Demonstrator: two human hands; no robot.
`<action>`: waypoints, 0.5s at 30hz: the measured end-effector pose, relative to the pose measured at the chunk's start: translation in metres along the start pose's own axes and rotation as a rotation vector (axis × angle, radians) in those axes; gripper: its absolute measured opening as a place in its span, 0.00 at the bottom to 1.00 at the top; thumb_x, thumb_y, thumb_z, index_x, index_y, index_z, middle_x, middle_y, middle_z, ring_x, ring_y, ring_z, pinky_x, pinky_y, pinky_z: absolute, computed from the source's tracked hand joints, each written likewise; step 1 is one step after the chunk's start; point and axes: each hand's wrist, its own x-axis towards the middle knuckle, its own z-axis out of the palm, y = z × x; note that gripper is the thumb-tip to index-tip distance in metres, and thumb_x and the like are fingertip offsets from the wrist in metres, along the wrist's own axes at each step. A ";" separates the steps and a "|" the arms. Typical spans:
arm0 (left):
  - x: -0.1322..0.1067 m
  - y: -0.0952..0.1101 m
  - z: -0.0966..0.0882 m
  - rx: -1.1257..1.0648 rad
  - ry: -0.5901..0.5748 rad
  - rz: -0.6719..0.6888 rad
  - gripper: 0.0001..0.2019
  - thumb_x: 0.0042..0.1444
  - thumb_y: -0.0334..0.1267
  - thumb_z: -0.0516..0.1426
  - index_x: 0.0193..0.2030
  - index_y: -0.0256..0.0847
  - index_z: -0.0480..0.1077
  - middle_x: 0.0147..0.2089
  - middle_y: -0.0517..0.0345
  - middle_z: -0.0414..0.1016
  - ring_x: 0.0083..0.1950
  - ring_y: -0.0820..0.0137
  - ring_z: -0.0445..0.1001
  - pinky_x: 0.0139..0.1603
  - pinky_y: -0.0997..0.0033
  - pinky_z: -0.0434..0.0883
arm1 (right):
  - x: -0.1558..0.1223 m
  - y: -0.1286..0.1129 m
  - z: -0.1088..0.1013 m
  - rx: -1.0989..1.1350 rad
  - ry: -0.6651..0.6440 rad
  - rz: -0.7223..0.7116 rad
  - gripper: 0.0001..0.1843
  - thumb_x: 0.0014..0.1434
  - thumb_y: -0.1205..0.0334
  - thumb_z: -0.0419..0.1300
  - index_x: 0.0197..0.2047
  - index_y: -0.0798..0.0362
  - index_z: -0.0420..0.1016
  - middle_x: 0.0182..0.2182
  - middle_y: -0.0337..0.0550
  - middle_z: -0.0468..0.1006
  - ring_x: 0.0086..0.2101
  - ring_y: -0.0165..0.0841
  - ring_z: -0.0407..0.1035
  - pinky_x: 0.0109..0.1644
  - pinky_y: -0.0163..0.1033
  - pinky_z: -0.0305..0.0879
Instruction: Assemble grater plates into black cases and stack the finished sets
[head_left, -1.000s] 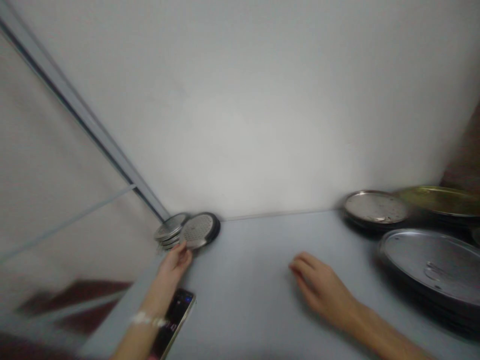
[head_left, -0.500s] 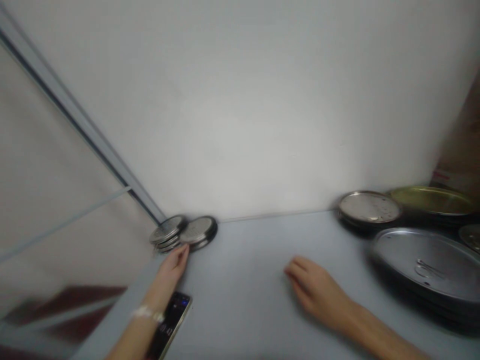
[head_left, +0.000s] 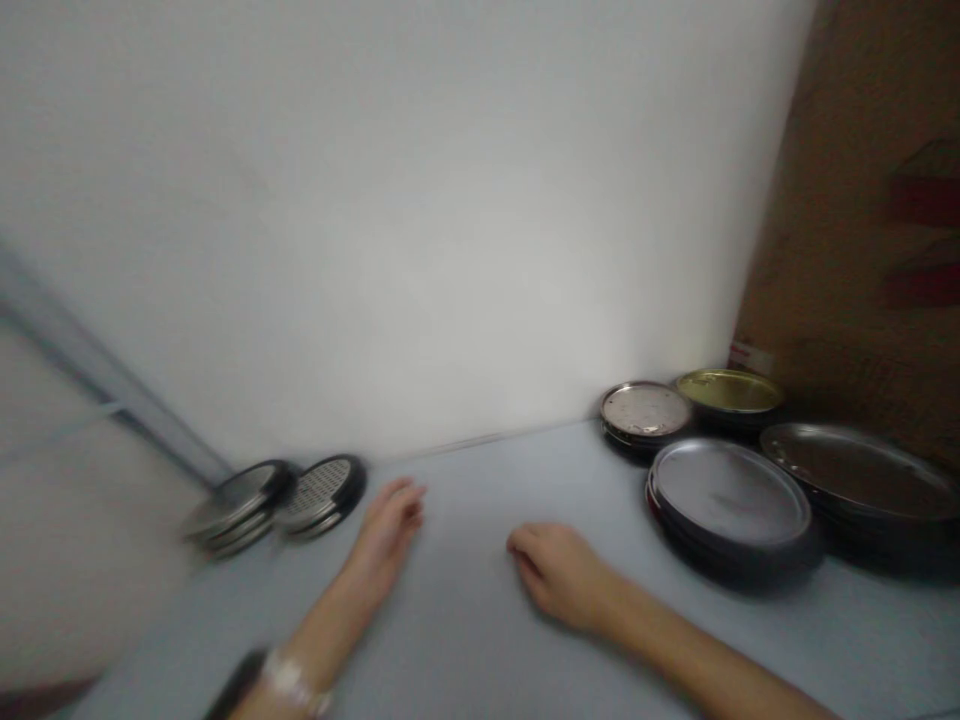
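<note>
My left hand [head_left: 390, 527] is over the grey table [head_left: 457, 640], just right of two small stacks of discs. Its fingers are loosely bent and apart, and no object shows in them. The nearer stack has a perforated silver disc with a black rim [head_left: 321, 490] on top. Beside it, farther left, is a stack of smooth silver discs [head_left: 238, 500]. My right hand [head_left: 559, 575] is at the table's middle with its fingers curled in and nothing visible in them. To its right is a stack of round silver metal lids [head_left: 731, 492] with dark sides.
Behind that stack are a smaller silver lid stack [head_left: 646, 410] and a yellowish round lid [head_left: 729, 390]. A wide dark metal lid [head_left: 862, 470] sits at far right, before a brown cardboard box [head_left: 847, 250]. A white wall [head_left: 465, 220] rises behind the table.
My left hand has left the disc stacks and come right, towards my right hand. The view has turned right, bringing more of the lids and the box into sight.
</note>
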 end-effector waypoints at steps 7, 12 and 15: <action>-0.053 -0.030 0.153 0.704 -1.039 0.054 0.11 0.50 0.37 0.63 0.40 0.38 0.72 0.28 0.62 0.75 0.26 0.74 0.72 0.29 0.76 0.68 | -0.001 0.002 0.004 -0.023 -0.089 0.032 0.07 0.59 0.69 0.55 0.36 0.54 0.75 0.32 0.47 0.82 0.32 0.37 0.75 0.35 0.37 0.59; -0.070 -0.065 0.223 0.869 -1.148 0.035 0.08 0.56 0.38 0.58 0.31 0.34 0.72 0.21 0.58 0.72 0.20 0.72 0.69 0.24 0.72 0.68 | -0.001 -0.001 0.007 0.038 -0.060 -0.071 0.13 0.56 0.68 0.56 0.43 0.54 0.77 0.44 0.50 0.82 0.44 0.42 0.75 0.47 0.40 0.66; -0.075 -0.078 0.237 0.849 -1.099 0.056 0.07 0.60 0.35 0.55 0.39 0.34 0.71 0.22 0.61 0.72 0.20 0.73 0.70 0.24 0.74 0.68 | -0.001 0.001 0.009 0.049 -0.009 -0.122 0.16 0.56 0.68 0.56 0.46 0.54 0.77 0.52 0.52 0.79 0.51 0.44 0.72 0.54 0.43 0.65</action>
